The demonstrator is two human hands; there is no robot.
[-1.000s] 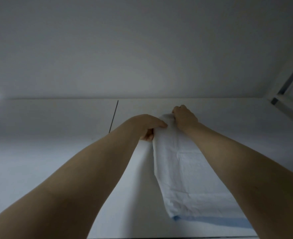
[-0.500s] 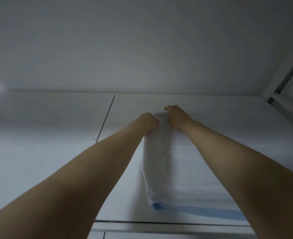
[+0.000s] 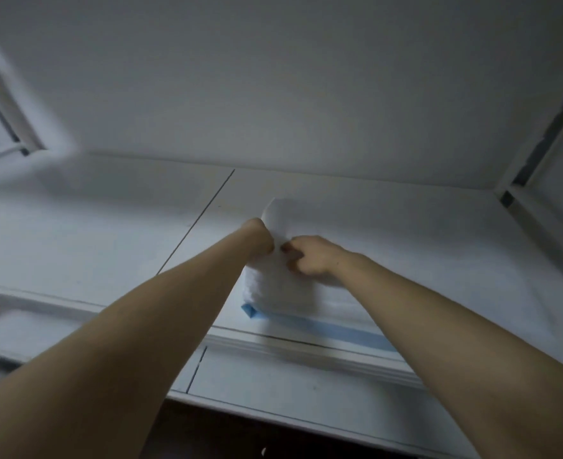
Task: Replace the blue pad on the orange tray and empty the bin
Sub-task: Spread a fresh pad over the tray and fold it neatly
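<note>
A folded pad, white on top with a blue edge showing along its near side, lies on top of a high white cabinet. Both my arms reach up to it. My left hand grips the pad's left side with curled fingers. My right hand pinches the pad's top layer just right of the left hand. One white corner of the pad sticks up behind my hands. No orange tray or bin is in view.
The white ceiling is close above the cabinet top. A dark seam runs across the cabinet top left of the pad. White frames stand at the far left and far right. The cabinet's front moulding and door panels lie below.
The pad has been drawn toward the cabinet's front edge, its blue edge now near the moulding. My hands have come nearer with it, and the view has tilted down to show the cabinet front.
</note>
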